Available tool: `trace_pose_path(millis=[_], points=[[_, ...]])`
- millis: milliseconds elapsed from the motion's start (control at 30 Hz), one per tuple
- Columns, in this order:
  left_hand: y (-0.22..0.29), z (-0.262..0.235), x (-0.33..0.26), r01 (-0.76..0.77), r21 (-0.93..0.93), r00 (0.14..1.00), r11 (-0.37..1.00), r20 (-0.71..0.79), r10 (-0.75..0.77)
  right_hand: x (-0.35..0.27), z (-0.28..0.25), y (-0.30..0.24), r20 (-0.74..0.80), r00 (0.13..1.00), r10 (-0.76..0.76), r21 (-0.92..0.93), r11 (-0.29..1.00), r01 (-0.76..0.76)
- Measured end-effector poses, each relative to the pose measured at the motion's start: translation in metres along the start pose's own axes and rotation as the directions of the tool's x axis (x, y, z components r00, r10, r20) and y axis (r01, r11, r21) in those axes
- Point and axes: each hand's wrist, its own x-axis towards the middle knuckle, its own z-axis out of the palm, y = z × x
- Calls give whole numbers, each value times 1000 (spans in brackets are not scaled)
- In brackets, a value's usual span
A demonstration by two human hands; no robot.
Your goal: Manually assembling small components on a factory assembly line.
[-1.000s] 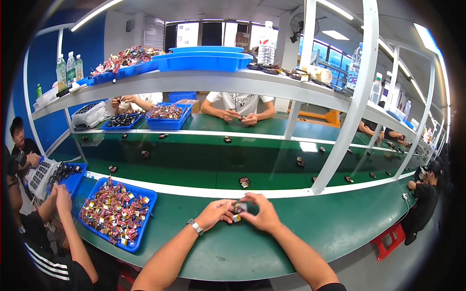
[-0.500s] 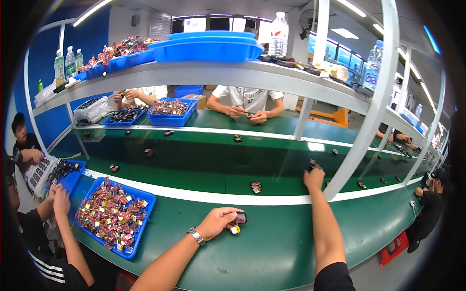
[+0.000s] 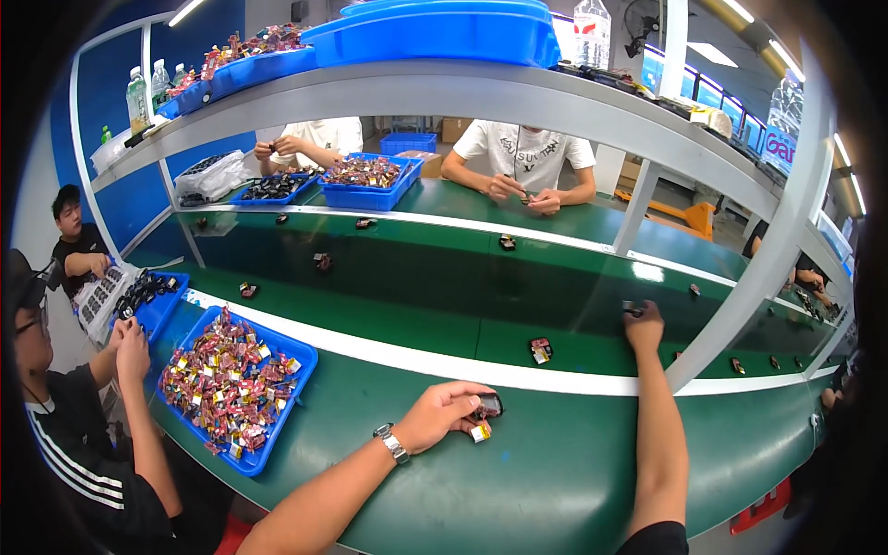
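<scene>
My left hand [image 3: 438,421] wears a metal-banded watch and is low over the near bench. Its thumb and fingers are closed on a small black electronic device [image 3: 488,404]; a red circuit board and a yellow-and-white tab [image 3: 480,432] hang below it. My right arm reaches over the white rail to the green belt. There my right hand [image 3: 647,329], slightly smeared, has its fingertips closed on a dark small electronic unit [image 3: 634,307]. Left of it on the belt rests another device with red and white parts [image 3: 541,351].
A blue tray [image 3: 303,356] heaped with red circuit boards stands left of my left arm. A co-worker's hands [image 3: 131,338] work beside it. A slanting white post [image 3: 754,250] rises right of my right hand. Above the belt runs a shelf [image 3: 444,92] with blue trays and bottles.
The view has turned, shifting most of the scene rightward. My right hand stays over the belt with the dark unit at its fingertips. My left hand keeps its grip on the device.
</scene>
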Motion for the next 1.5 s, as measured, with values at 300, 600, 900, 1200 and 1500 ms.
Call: trace_pose_path(millis=[300,600,900,1200,1500], points=[[6,-3,-10,-53,-122,993,991,-109,39,-170,-141,-166,570,670,-476,548,828,122],[1,-6,-9,-130,-21,975,991,-184,124,-215,-181,-224,622,306,-721,685,690,235],[0,-13,-4,-163,96,951,982,-248,182,-151,-67,-170,265,957,-119,114,989,92],[3,-12,-6,-166,9,957,986,-241,163,-165,-81,-179,185,971,-149,96,986,133],[12,5,-13,-125,74,976,989,-169,136,-202,-132,-247,207,745,-634,586,690,424]])
